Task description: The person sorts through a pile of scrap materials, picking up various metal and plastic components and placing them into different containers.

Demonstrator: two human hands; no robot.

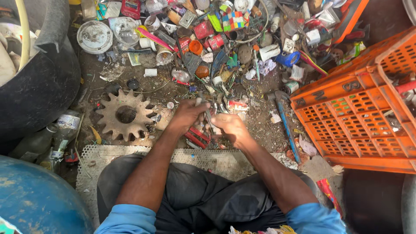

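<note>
At my far left sits a blue drum (34, 199), with a big black tub (41, 86) above it and two dusty glass bottles (54, 141) lying between them on the dirt. Next comes a rusty toothed gear wheel (125, 115), flat on the ground just left of my hands. My left hand (187, 115) is curled tight around the upper end of a thin grey metal piece (207, 116) — its exact kind I cannot tell. My right hand (232, 126) is closed on the lower part of the same piece, so both hands pinch it between them, above the perforated metal sheet (208, 160) at my knees. Right of my hands lies a hammer with a blue handle (284, 123), and beyond it an orange plastic crate (359, 112) — tilted, with scrap inside.
</note>
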